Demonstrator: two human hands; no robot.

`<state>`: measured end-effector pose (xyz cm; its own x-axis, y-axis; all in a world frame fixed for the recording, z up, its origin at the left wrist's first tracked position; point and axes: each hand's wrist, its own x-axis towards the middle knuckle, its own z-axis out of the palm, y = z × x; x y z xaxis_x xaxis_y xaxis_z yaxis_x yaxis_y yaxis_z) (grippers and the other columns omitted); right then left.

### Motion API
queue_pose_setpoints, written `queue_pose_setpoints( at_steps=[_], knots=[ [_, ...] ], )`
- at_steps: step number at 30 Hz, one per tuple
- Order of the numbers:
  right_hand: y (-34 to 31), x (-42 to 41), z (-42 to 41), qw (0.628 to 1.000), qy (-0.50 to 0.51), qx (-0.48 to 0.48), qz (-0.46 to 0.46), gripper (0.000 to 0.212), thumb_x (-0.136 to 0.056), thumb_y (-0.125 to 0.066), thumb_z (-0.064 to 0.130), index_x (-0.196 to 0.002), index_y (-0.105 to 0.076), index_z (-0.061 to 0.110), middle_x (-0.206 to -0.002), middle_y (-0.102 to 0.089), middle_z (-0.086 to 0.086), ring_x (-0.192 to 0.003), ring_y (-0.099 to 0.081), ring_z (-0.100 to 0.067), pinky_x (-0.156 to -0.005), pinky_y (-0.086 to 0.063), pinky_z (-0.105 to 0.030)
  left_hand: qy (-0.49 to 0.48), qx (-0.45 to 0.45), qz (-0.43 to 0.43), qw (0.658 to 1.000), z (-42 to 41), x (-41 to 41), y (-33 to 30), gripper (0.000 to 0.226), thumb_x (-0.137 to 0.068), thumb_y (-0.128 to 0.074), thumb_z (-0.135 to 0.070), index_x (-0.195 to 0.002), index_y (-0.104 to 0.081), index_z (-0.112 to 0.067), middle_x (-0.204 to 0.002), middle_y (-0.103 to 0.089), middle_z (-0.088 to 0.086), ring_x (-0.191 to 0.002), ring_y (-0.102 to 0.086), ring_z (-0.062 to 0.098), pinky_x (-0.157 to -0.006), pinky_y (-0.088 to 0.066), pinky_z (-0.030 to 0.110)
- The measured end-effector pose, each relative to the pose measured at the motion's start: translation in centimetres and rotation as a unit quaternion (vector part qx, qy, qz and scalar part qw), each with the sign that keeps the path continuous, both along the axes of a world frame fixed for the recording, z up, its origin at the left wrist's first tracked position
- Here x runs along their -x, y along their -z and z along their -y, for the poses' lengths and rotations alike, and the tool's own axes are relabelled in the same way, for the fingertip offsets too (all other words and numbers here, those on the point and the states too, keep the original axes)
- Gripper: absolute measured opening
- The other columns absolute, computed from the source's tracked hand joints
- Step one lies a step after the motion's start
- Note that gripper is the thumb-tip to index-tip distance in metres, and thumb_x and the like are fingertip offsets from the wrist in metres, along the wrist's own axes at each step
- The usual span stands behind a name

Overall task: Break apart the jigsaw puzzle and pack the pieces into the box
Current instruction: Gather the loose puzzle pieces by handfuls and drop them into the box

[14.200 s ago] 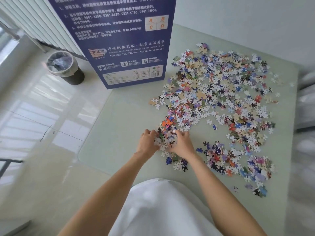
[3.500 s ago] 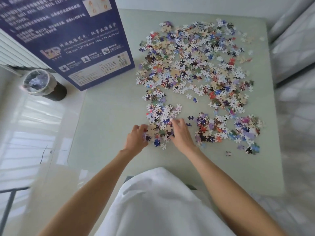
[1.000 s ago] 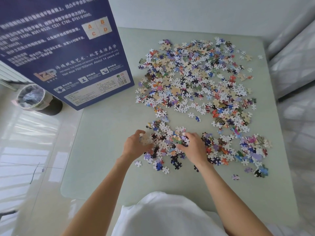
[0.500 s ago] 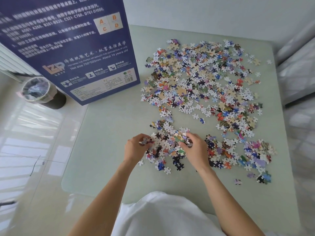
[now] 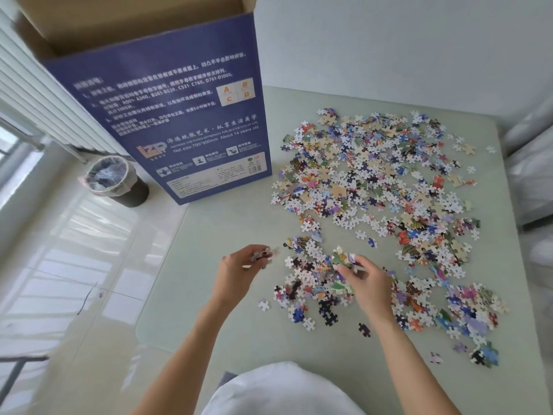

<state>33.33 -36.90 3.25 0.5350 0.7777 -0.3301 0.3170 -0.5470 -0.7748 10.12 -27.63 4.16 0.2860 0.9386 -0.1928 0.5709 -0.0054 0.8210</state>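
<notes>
Left hand [image 5: 239,272]: pinches a few pieces [image 5: 264,254].
Right hand [image 5: 366,284]: grips a clump [image 5: 344,260].
Risk: pieces may drop before the far-left box [image 5: 167,115].

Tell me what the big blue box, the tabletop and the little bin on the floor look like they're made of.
Blue box: corrugated-looking cardboard, printed glossy outside; the brown unprinted inside of its flap shows. Tabletop: probably glass, pale green, smooth, with a rounded translucent corner. Bin: dark, likely plastic, lined with a thin crinkled plastic bag.
</notes>
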Motion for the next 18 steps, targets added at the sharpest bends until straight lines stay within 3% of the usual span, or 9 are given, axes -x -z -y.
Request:
queue_pose_setpoints(
  at_steps=[2, 4, 8, 11, 14, 18],
  knots=[
    [-1.9, 0.2, -0.8, 0.997, 0.017, -0.033, -0.072, 0.019, -0.080, -0.072, 0.025, -0.094, -0.061, 0.018, -0.089, -0.065, 0.013, -0.075, -0.059, 0.007, -0.060, -0.044, -0.008, 0.003, -0.046, 0.005, 0.999, -0.9, 0.4, -2.8, 0.019, -0.084, -0.067, -0.010, -0.101, -0.067, -0.018, -0.079, -0.069, -0.013, -0.076, -0.067, 0.000, -0.071, -0.051, 0.015],
    [-4.0, 0.2, -1.8, 0.987, 0.015, -0.071, -0.140, 0.012, -0.079, -0.071, 0.020, -0.085, -0.061, 0.021, -0.081, -0.065, 0.012, -0.067, -0.061, 0.008, -0.057, -0.045, -0.006, 0.001, -0.098, 0.016, 0.995, -2.0, 0.6, -6.3, 0.021, -0.083, -0.068, -0.014, -0.104, -0.063, -0.018, -0.084, -0.070, -0.014, -0.078, -0.067, -0.001, -0.070, -0.050, 0.012],
    [-9.4, 0.4, -5.8, 0.966, -0.037, -0.149, -0.208, 0.017, -0.075, -0.070, 0.024, -0.092, -0.068, 0.018, -0.084, -0.073, -0.001, -0.076, -0.069, -0.012, -0.065, -0.051, -0.013, -0.014, -0.279, 0.042, 0.959, -6.5, 2.0, -15.0, 0.012, -0.081, -0.069, -0.017, -0.093, -0.066, -0.014, -0.092, -0.070, -0.014, -0.081, -0.066, -0.003, -0.070, -0.049, 0.008],
    [-14.9, 1.0, -10.3, 0.952, -0.083, -0.212, -0.203, 0.029, -0.070, -0.070, 0.027, -0.097, -0.068, 0.017, -0.085, -0.074, 0.003, -0.078, -0.070, -0.014, -0.067, -0.053, -0.017, -0.025, -0.385, 0.025, 0.922, -11.0, 3.3, -21.4, 0.016, -0.082, -0.065, -0.025, -0.096, -0.067, -0.020, -0.096, -0.065, -0.020, -0.086, -0.062, -0.010, -0.075, -0.048, 0.006],
    [-20.5, 2.2, -14.5, 0.931, -0.122, -0.291, -0.182, 0.022, -0.071, -0.071, 0.023, -0.093, -0.067, 0.026, -0.085, -0.073, 0.012, -0.076, -0.069, -0.005, -0.064, -0.048, -0.009, -0.065, -0.420, 0.033, 0.905, -15.8, 4.2, -24.9, 0.015, -0.084, -0.066, -0.022, -0.098, -0.069, -0.018, -0.096, -0.070, -0.009, -0.087, -0.066, 0.002, -0.080, -0.053, 0.018],
    [-26.1, 3.9, -21.0, 0.902, -0.178, -0.384, -0.082, 0.019, -0.078, -0.072, 0.019, -0.095, -0.068, 0.025, -0.093, -0.070, 0.013, -0.084, -0.067, -0.006, -0.069, -0.054, -0.018, -0.063, -0.437, -0.045, 0.896, -21.3, 5.0, -25.8, 0.012, -0.086, -0.066, -0.018, -0.098, -0.068, -0.020, -0.098, -0.068, -0.008, -0.084, -0.065, 0.009, -0.077, -0.055, 0.033]
  ],
)
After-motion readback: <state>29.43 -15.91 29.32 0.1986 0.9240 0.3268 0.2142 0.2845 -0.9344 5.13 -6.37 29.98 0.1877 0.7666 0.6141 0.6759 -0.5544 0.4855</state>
